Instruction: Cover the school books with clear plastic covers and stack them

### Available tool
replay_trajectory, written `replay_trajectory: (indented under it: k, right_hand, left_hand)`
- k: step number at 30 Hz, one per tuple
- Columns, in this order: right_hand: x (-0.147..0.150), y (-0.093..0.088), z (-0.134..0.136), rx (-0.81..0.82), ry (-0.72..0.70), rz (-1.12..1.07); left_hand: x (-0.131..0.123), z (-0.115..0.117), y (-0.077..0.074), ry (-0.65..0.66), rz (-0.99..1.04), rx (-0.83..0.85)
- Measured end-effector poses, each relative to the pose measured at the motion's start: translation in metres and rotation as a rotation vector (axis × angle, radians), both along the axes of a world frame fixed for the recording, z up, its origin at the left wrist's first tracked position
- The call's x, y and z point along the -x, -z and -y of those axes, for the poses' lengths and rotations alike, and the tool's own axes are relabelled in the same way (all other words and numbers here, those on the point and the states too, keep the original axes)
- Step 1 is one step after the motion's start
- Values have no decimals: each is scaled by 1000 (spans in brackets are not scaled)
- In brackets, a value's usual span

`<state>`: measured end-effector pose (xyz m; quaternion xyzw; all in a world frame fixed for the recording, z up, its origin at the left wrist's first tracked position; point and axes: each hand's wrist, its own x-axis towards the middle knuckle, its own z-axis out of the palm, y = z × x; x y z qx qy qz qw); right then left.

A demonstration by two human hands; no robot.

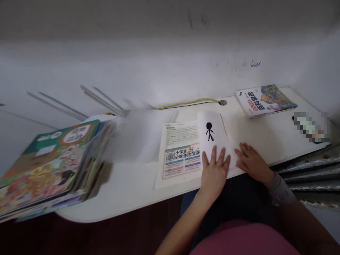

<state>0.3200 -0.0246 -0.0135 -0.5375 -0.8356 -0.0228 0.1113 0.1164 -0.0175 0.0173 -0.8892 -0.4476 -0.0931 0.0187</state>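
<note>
An open book (180, 152) lies on the white desk (132, 187), with a white page (212, 132) bearing a black stick figure curled up over it. My left hand (214, 169) lies flat with fingers spread on the lower part of that page. My right hand (251, 161) rests flat on the desk just to the right of the page, fingers stretched out. Neither hand holds anything.
A stack of colourful books (50, 166) sits at the desk's left end. Another book (265, 100) lies at the far right. A yellow cable (186, 103) runs along the wall to a desk hole. A blurred-out object (312, 126) is at the right edge.
</note>
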Motion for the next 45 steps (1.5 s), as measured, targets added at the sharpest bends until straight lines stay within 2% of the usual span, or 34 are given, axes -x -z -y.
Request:
replay_trajectory:
  k: [8, 19, 26, 32, 35, 37, 39, 41, 42, 45]
  right_hand:
    - [-1, 2, 1, 1, 5, -29]
    - [0, 3, 1, -9, 18, -37]
    - [0, 5, 2, -27, 31, -33]
    - [1, 3, 1, -24, 39, -34]
    - [2, 0, 2, -13, 21, -5]
    - [2, -1, 3, -4, -1, 15]
    - [2, -3, 3, 0, -12, 27]
    - [3, -4, 4, 1, -9, 25]
    - [3, -4, 4, 3, -6, 22]
    - [3, -3, 3, 11, 5, 12]
  left_hand:
    - [-12, 0, -4, 14, -4, 23]
    - [-6, 3, -13, 27, -19, 30]
    - [-15, 3, -16, -4, -44, 0]
    - [-24, 0, -12, 29, -30, -9]
    - [-20, 1, -13, 55, -51, -7]
    - [-13, -2, -17, 119, -89, 31]
    - [-6, -13, -25, 250, -133, 110]
    - [-4, -35, -37, 337, -161, 161]
    - [-4, -50, -43, 336, -170, 160]
    - [-15, -107, -57, 146, -195, 78]
